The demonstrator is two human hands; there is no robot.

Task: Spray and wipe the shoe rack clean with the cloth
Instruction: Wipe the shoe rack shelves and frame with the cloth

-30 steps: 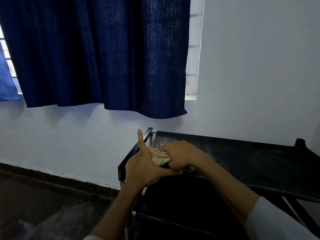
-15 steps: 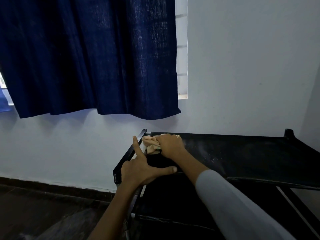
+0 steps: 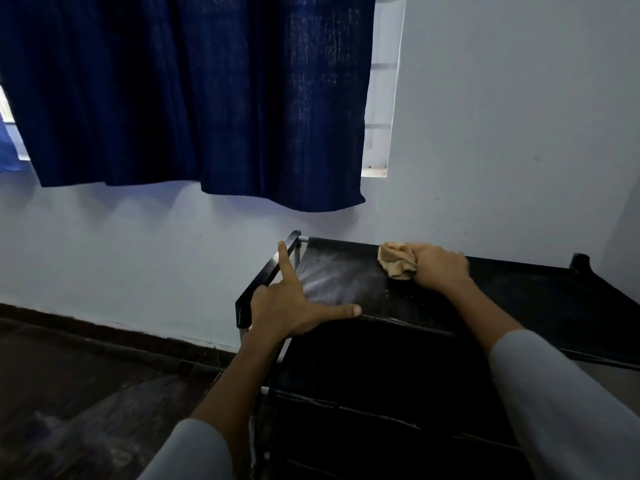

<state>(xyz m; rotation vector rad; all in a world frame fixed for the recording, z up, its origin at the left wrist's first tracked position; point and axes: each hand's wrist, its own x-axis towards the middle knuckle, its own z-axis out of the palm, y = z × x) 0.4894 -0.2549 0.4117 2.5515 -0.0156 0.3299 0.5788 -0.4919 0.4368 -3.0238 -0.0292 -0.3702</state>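
A black shoe rack stands against the white wall, its top shelf showing pale streaks near the left end. My right hand grips a crumpled tan cloth and presses it on the top shelf near the back edge. My left hand rests on the rack's front left corner, its index finger straight along the left side bar and its thumb stretched along the front edge. No spray bottle is in view.
A dark blue curtain hangs over the window above the rack's left end. Dark floor lies to the left, with a dark skirting along the wall. Lower black shelves sit beneath my arms.
My right hand has slid the cloth to the right along the back of the top shelf, away from the left corner. My left hand stays on the front left corner.
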